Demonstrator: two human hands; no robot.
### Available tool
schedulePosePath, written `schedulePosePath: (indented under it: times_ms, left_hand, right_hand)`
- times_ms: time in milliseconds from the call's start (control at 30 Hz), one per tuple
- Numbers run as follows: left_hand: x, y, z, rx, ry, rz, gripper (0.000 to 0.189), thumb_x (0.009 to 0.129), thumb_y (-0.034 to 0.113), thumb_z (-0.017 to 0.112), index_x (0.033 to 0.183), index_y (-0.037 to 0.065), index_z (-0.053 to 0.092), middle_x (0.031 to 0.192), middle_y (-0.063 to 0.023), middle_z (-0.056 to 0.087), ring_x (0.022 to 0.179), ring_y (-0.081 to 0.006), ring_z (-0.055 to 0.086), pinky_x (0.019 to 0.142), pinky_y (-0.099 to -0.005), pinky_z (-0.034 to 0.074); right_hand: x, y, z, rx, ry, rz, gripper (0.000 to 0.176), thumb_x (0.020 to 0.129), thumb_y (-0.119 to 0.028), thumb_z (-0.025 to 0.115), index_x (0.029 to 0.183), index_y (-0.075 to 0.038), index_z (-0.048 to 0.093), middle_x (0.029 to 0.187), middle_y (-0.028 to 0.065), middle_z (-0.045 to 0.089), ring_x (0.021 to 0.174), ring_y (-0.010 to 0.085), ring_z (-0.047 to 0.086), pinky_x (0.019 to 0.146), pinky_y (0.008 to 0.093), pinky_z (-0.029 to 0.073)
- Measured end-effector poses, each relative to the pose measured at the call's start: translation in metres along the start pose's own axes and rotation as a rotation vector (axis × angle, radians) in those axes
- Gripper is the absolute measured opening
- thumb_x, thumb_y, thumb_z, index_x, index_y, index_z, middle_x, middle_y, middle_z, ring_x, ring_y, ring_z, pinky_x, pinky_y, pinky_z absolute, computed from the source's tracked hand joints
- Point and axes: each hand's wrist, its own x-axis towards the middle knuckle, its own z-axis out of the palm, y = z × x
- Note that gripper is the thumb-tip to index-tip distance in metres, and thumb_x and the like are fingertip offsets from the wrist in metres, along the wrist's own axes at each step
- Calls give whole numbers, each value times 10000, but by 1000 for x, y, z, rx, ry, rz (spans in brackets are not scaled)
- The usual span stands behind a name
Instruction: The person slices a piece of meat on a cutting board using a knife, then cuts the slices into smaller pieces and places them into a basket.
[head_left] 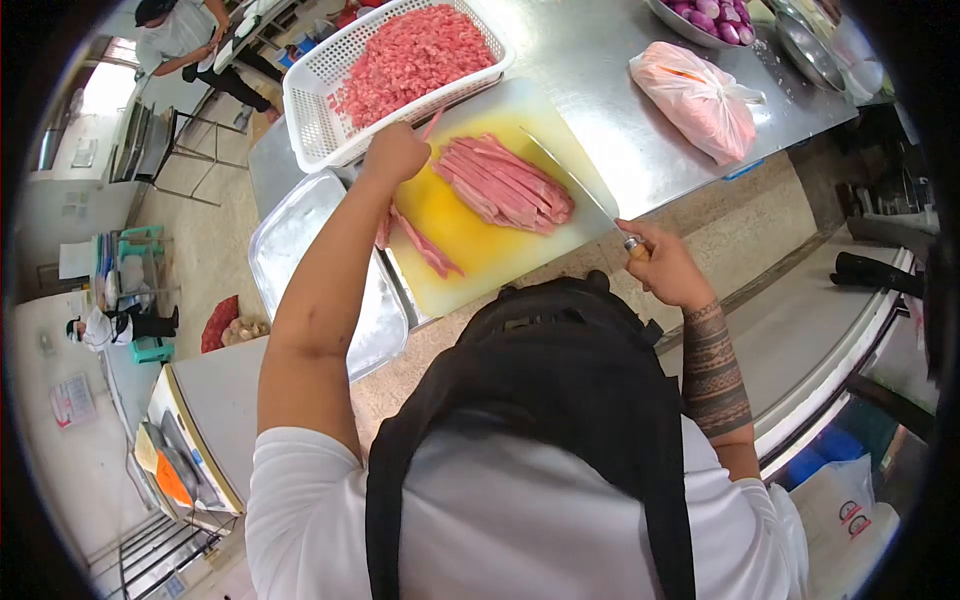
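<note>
My right hand (668,265) is closed around the wooden handle of a knife (572,178). The long blade slants up and left over the cutting board (535,265), to the right of a pile of sliced meat strips (503,185). My left hand (397,153) is a fist over the board's left side, near the basket. A thin strip of raw meat (433,124) sticks out of that fist; its fingers are partly hidden. Below the left hand, more meat (428,245) lies along the board's left edge, partly covered by my forearm.
A white perforated basket (305,110) of diced meat stands behind the board. A metal tray (290,245) lies to the left. Rightward on the steel table (600,105) are a plastic bag of pink contents (695,100) and a bowl of purple onions (690,35). Two other people are farther off at left.
</note>
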Motion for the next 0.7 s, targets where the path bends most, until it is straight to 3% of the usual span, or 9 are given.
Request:
schedulePosePath:
  times_ms: [67, 167, 367, 467, 567, 667, 700]
  left_hand:
    - [-25, 21, -32, -219, -86, -118, 331, 860, 172, 675, 1116, -38, 689, 977, -207, 765, 786, -279, 769, 739, -423, 620]
    - [-61, 55, -44, -621, -50, -291, 380, 850, 145, 724, 1179, -31, 654, 930, -157, 747, 677, -194, 729, 632, -368, 600]
    - [-92, 115, 36, -1156, 71, -375, 506, 827, 73, 776, 1279, -50, 585, 907, -123, 720, 738, -190, 728, 638, -353, 597]
    - [-81, 122, 88, -982, 129, -210, 524, 843, 120, 785, 1294, -48, 577, 907, -150, 734, 771, -223, 740, 677, -367, 603]
    - [-105, 136, 60, -637, 251, -154, 496, 864, 194, 793, 1264, -38, 612, 913, -181, 745, 806, -264, 754, 738, -387, 603]
    - [-124, 109, 56, -746, 302, -287, 401, 831, 258, 823, 1096, -11, 687, 979, -250, 745, 914, -384, 745, 829, -453, 588]
    - [-131, 91, 60, -702, 364, -340, 401, 833, 268, 822, 1090, -12, 694, 975, -245, 748, 917, -386, 745, 835, -458, 586]
  right_hand:
    - [0, 1, -2, 1, -10, 9, 586, 878, -54, 672, 1462, -71, 628, 724, -5, 576, 534, 78, 515, 511, 283, 459]
    - [2, -3, -6, -12, -21, 34, 590, 892, -57, 664, 1479, -68, 602, 732, -10, 576, 535, 81, 520, 502, 278, 458]
    - [16, 10, -22, 67, -101, 66, 573, 937, -83, 650, 1502, -58, 556, 741, -12, 566, 536, 79, 524, 491, 262, 457]
    - [15, 1, -30, 71, -137, 96, 570, 951, -89, 642, 1510, -49, 537, 748, -5, 568, 537, 74, 524, 490, 252, 459]
    - [17, -4, -36, 55, -161, 114, 563, 958, -90, 629, 1510, -43, 530, 755, -3, 569, 548, 71, 528, 494, 249, 465]
    - [18, 3, -44, 27, -159, 111, 521, 967, -88, 583, 1485, -39, 551, 750, -8, 560, 567, 81, 536, 500, 265, 478]
    - [20, 6, -46, -2, -157, 87, 494, 965, -86, 578, 1456, -34, 568, 747, -2, 558, 564, 89, 539, 499, 274, 477]
